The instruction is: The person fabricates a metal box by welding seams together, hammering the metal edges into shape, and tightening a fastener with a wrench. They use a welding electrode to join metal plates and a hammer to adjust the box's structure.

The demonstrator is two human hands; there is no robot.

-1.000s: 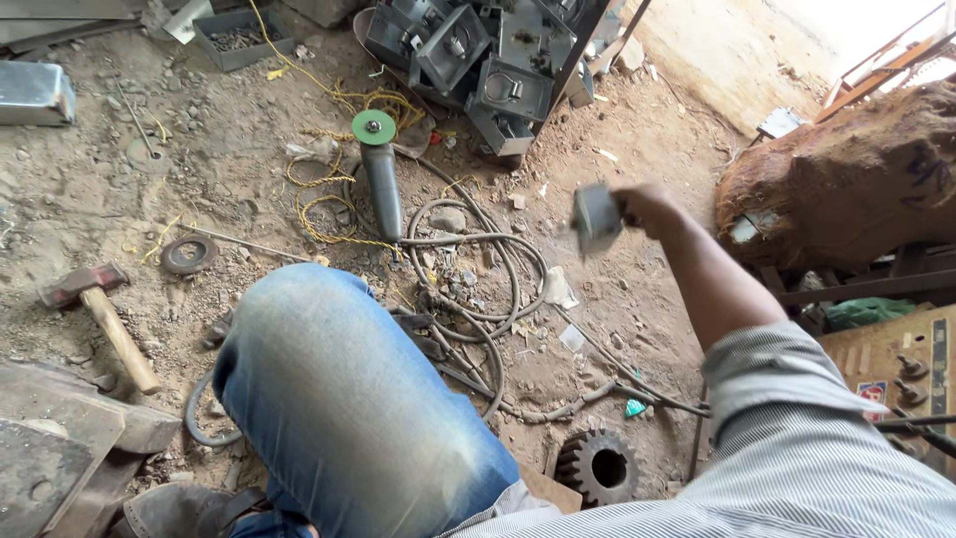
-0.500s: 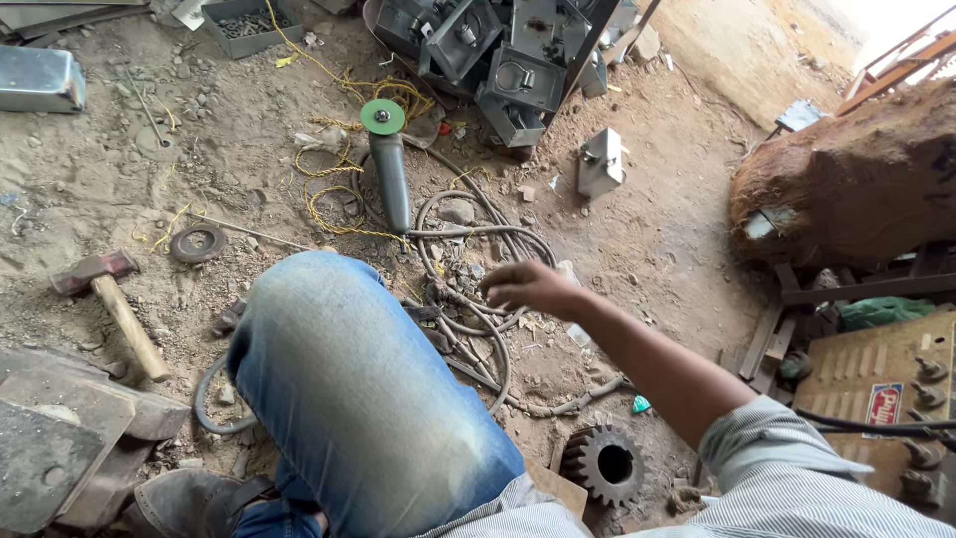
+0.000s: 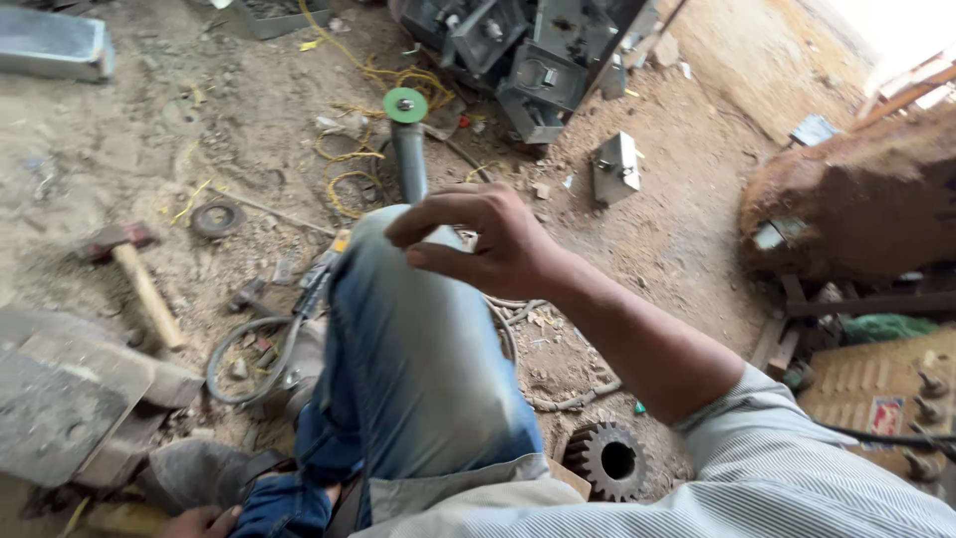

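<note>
The right hand point(image 3: 498, 244) hovers over the raised knee point(image 3: 418, 329), which is covered in faded, creased blue denim; its fingers point(image 3: 438, 209) are loosely curled and spread, holding nothing, their tips just above the cloth. Just beyond the knee lies an angle grinder point(image 3: 408, 149) with a dull grey cylindrical body and a round green disc at its far end, flat on the dirt floor point(image 3: 149, 149), which is dusty, brown and strewn with scraps. Thin yellow wire point(image 3: 349, 174) loops in tangles beside the grinder, and a dark rubbery cable point(image 3: 239, 354) curves along the near side of the leg. Farther left lie a hammer point(image 3: 134, 274) with a rusty head and a pale wooden handle, and a small dark metal ring point(image 3: 216, 219). Beyond the grinder, blocky grey metal housings point(image 3: 518, 50) are heaped together, with a small boxy grey part point(image 3: 615, 167) lying apart on the soil. Near the striped sleeve point(image 3: 797, 468), a toothed steel gear point(image 3: 609, 458) with a round bore rests on the ground. The left hand point(image 3: 199, 520) shows only at the bottom edge, by a blue cloth; whether its fingers grip anything cannot be told.
</note>
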